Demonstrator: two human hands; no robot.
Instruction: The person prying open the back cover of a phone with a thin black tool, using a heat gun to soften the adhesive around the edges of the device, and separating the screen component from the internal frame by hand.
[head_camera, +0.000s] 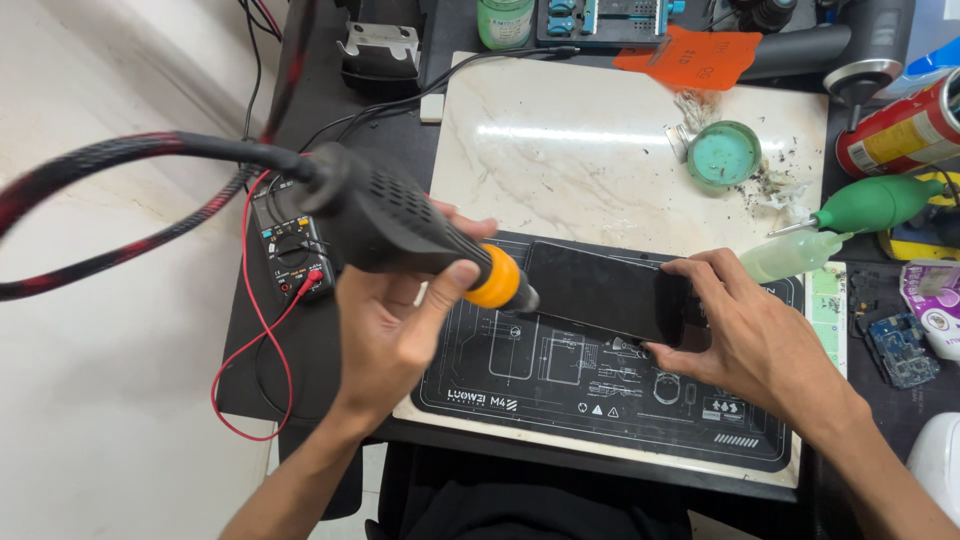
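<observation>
Bright even light, glare streak on marble slab (600, 150), sharp focus

My right hand (745, 335) covers the right end of the black phone (605, 292). The hot-air tool (400, 225) hides part of my left hand (395, 325) and the multimeter (290, 250). The red can (900, 125) is cut by the right edge.

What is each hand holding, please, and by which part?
Left hand holds the black, orange-collared hot-air tool by its handle; right hand holds the black flat phone by its right end.
</observation>
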